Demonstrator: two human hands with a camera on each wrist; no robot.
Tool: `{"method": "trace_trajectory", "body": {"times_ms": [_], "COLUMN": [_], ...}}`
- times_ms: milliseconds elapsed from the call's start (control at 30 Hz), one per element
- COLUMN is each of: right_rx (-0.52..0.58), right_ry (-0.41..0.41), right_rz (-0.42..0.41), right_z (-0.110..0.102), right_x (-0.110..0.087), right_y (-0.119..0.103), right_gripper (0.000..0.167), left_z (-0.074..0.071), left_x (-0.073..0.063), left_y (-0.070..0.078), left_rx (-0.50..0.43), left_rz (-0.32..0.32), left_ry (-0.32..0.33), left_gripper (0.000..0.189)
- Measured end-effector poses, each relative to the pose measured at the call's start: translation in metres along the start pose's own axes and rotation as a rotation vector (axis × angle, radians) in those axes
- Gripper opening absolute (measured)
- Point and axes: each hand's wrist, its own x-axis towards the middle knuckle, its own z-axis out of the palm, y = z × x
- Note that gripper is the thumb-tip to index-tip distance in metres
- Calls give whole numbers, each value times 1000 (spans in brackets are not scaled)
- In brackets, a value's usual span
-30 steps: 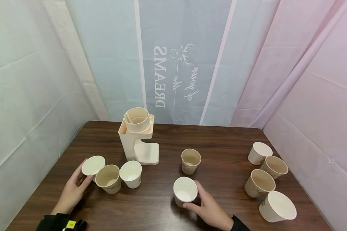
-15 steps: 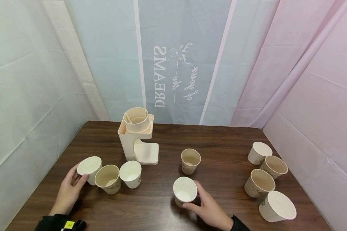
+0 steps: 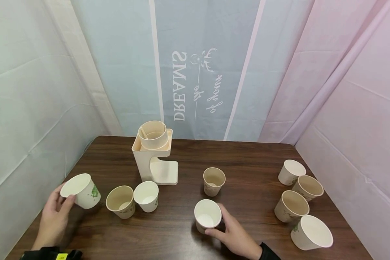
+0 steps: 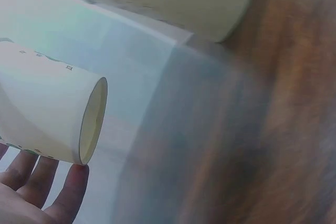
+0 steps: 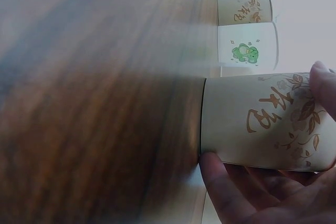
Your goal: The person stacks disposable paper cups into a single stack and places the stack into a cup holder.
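My left hand [image 3: 53,216] grips a white paper cup [image 3: 88,195] with a green print at the left of the table. That cup leans with its mouth toward the hand; in the left wrist view, fingertips lie along the cup's wall [image 4: 47,103]. Near the front centre, my right hand [image 3: 235,234] holds another paper cup [image 3: 208,213], upright, thumb on the near side. The right wrist view shows brown flowers and characters on its wall [image 5: 262,121], and its base at the wood. A beige cup [image 3: 213,181] stands just behind it.
Right of my left hand stand a beige cup [image 3: 121,203] and a white cup [image 3: 146,196], side by side. Behind them is a cream stand [image 3: 164,171] with a round container [image 3: 153,135] on top. Several cups, including a white one [image 3: 312,233], cluster at the table's right edge.
My left hand has carried its white cup leftward, away from the beige cup beside it, and the cup has tipped so its green print shows. The right hand and its cup have stayed put.
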Motion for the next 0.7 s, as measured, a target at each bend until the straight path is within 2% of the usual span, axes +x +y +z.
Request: {"method": "trace_trajectory", "body": {"times_ms": [167, 367, 533, 700], "right_rx": [-3, 0, -5, -20], "right_ry": [2, 3, 6, 18], "right_rz": [-27, -30, -22, -40], "right_z": [-1, -1, 0, 1], "right_x": [0, 0, 0, -1], "right_y": [0, -1, -3, -4], "right_gripper": [63, 63, 63, 63], "left_z": [-3, 7, 15, 24], "left_x": [-1, 0, 3, 1], "left_y": [17, 38, 51, 65], "left_rx": [-115, -205, -256, -200], "left_rz": [79, 184, 265, 292], "left_ry": [4, 4, -87, -160], "left_gripper": [47, 50, 54, 57]}}
